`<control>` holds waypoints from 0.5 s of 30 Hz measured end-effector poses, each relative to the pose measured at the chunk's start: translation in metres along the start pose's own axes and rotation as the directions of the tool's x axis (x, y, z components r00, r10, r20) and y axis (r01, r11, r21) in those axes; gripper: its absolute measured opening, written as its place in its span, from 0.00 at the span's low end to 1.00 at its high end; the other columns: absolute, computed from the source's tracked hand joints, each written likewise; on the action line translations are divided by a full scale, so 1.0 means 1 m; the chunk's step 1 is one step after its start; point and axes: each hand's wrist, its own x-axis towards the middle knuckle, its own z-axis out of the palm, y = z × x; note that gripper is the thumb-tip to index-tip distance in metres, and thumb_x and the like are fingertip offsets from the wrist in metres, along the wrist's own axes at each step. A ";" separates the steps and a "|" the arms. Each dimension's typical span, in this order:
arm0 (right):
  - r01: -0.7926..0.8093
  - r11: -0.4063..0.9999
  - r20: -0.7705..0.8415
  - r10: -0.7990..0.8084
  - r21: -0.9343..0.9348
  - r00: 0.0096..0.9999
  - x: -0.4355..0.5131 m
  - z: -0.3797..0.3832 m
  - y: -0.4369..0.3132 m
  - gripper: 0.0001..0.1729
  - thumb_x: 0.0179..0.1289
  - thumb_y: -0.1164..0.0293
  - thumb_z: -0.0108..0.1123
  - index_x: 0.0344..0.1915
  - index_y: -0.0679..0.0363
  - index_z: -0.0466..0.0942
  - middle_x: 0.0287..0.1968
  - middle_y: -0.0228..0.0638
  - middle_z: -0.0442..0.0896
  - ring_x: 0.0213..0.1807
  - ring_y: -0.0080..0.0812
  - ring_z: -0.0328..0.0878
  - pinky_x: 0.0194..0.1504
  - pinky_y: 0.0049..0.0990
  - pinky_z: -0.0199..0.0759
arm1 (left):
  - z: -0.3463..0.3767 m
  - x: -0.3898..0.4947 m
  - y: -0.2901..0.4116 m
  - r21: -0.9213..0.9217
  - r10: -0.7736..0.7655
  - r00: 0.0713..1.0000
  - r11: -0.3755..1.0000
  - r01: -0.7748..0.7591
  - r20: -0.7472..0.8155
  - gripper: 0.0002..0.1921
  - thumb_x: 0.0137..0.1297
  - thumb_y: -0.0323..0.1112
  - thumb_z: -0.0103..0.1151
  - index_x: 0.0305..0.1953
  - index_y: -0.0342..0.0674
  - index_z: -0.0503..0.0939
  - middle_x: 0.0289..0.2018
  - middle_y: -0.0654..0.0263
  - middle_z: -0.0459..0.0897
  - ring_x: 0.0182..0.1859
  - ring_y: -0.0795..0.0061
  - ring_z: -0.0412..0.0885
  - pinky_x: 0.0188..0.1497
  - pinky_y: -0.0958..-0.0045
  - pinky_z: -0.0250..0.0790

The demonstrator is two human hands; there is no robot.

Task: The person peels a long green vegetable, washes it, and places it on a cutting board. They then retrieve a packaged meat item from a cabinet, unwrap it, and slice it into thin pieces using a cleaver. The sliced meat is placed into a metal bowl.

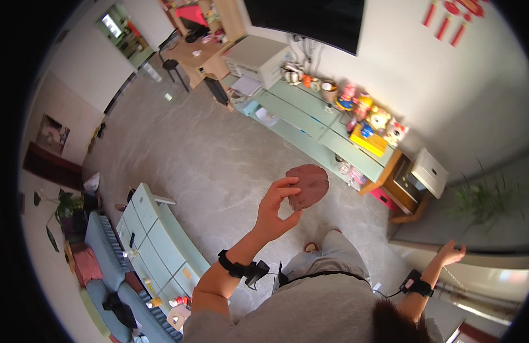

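My left hand (276,210) pinches a flat, rounded reddish-brown piece (309,187) between its thumb and fingers. It is held up in front of my body, above the floor. Its edge is straighter on the side by my fingers, and I cannot tell its material. Far out to the right, my right hand (451,254) is raised beside a window sill, its fingers apart and no object seen in it. A thin beaded chain (454,278) shows just below that hand. Dark straps with small devices circle both wrists.
Ahead, a long glass-topped TV cabinet (299,109) carries figurines (378,118) and a yellow box (368,140). A wooden stand (404,184) bears a silver laptop-like device (429,171). To the left are a glass-topped table (155,240) and a blue sofa (102,246). A plant (483,195) grows at right.
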 end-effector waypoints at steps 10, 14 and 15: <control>-0.306 0.474 0.392 -0.872 0.826 -0.292 -0.349 0.091 -0.531 0.34 0.60 0.78 0.66 0.67 0.57 0.68 0.66 0.33 0.73 0.60 0.31 0.75 0.57 0.30 0.72 | -0.193 0.107 -0.062 -0.469 -0.372 0.895 0.854 0.226 -0.245 0.19 0.64 0.19 0.50 0.56 0.35 0.74 0.60 0.59 0.75 0.61 0.65 0.76 0.63 0.64 0.70; -0.487 0.376 0.005 -0.795 0.788 -0.606 -0.468 0.054 -0.706 0.40 0.55 0.75 0.72 0.68 0.58 0.67 0.65 0.36 0.74 0.63 0.34 0.73 0.61 0.35 0.69 | -0.291 0.161 -0.061 -0.772 -0.598 0.740 0.612 0.174 -0.307 0.17 0.72 0.30 0.47 0.59 0.34 0.70 0.55 0.57 0.79 0.58 0.62 0.79 0.62 0.61 0.73; -0.503 0.351 -0.083 -0.752 0.790 -0.654 -0.495 0.047 -0.740 0.41 0.55 0.75 0.73 0.69 0.60 0.66 0.63 0.38 0.74 0.62 0.31 0.73 0.61 0.34 0.69 | -0.313 0.169 -0.060 -0.789 -0.619 0.704 0.599 0.138 -0.347 0.18 0.73 0.32 0.47 0.60 0.34 0.69 0.55 0.57 0.79 0.57 0.62 0.80 0.61 0.60 0.74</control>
